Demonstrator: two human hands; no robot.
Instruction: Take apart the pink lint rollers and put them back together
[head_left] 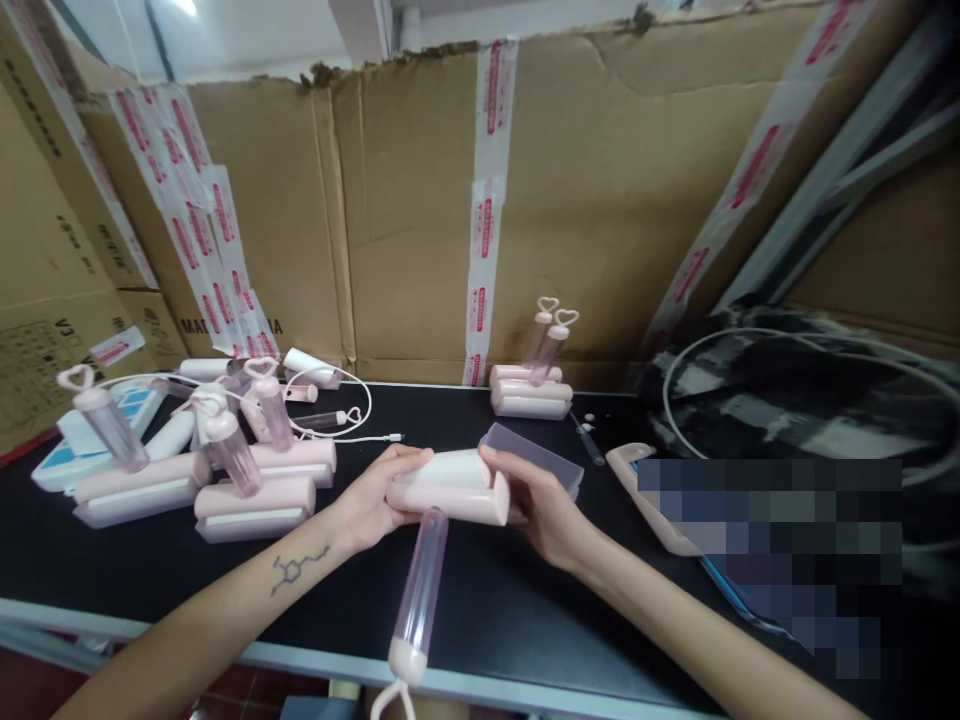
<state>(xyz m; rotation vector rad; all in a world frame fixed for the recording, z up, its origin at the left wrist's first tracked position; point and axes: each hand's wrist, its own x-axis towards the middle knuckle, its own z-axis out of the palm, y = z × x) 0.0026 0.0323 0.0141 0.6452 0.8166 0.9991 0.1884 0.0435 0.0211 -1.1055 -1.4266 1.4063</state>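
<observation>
Over the front middle of the table, a pink lint roller [450, 500] with a white roll [457, 467] is held between my two hands. Its clear handle [421, 590] points down toward me and ends in a heart-shaped loop. My left hand [379, 500] is closed round the left end of the head. At the right end, my right hand [536, 500] grips with the thumb on top; its other fingers are partly hidden. Just behind my right hand is a translucent purple cover [536, 460]; whether the hand touches it I cannot tell.
Several similar lint rollers [255, 495] stand at the left near a white cable [352, 437] and blue-white boxes [60, 460]. Two more [532, 390] are at the back. On the right lie a pink-framed blurred item [660, 520] and black plastic [720, 380]. Cardboard [405, 200] walls the back.
</observation>
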